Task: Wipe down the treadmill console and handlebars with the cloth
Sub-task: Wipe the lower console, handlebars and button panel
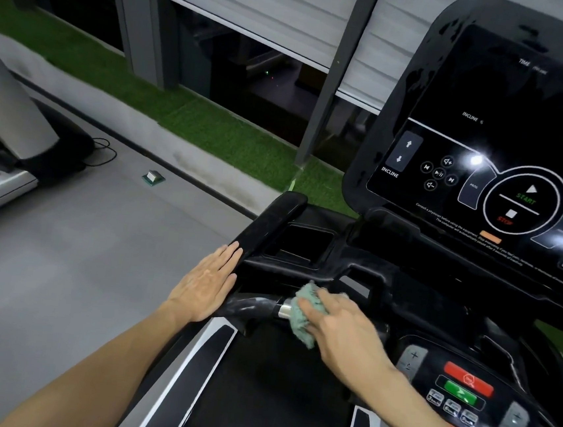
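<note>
R hand (341, 326) on front handlebar (250, 305) w/ cloth (303, 313).
Green cloth is bunched on the bar beside its silver sensor (285, 310), near-left of the console (487, 130). R fingers curl over it, pressing it down. L hand (204, 281) lies flat, fingers straight & together, against the left side rail (272, 222). Red btn (467, 379) & green btn (460, 395) near right.

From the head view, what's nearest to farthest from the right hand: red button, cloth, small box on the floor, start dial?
1. cloth, gripped in the right hand.
2. red button, lower panel, to its right.
3. start dial, up on the screen.
4. small box, floor, far left.
</note>
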Tool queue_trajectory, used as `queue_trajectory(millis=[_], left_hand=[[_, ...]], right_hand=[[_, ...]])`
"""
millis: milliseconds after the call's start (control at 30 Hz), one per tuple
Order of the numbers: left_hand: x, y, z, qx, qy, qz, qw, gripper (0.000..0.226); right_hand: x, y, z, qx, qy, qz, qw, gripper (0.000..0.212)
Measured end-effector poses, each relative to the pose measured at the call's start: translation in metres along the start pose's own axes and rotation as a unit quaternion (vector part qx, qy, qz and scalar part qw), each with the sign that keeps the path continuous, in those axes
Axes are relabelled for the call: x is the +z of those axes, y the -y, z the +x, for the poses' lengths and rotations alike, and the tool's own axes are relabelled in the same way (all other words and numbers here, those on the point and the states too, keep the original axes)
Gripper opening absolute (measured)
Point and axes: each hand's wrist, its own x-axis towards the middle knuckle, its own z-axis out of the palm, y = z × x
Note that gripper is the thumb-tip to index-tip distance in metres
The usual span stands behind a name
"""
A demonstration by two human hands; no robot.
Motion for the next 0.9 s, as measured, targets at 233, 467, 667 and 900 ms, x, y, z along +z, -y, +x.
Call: queue_trajectory(millis=[233, 467, 667, 900], left_hand=[[0.000, -0.003, -0.009, -0.005, -0.002, 0.011, 1.000, 0.080], [0.000, 0.000, -0.053, -0.006, 0.002, -0.005, 1.000, 0.083], [-0.002, 0.001, -0.076, -0.010, 0.004, 0.040, 0.999, 0.087], [0.003, 0.004, -0.079, -0.014, -0.009, 0.058, 0.998, 0.091]], right_hand=[[0.014, 0.014, 0.018, -0.033, 0.030, -0.015, 0.999, 0.058], [0.029, 0.054, 0.054, -0.087, 0.050, -0.007, 0.995, 0.059], [0.022, 0.032, 0.040, -0.071, 0.037, -0.025, 0.996, 0.065], [0.025, 0.042, 0.049, -0.077, 0.062, -0.055, 0.994, 0.065]])
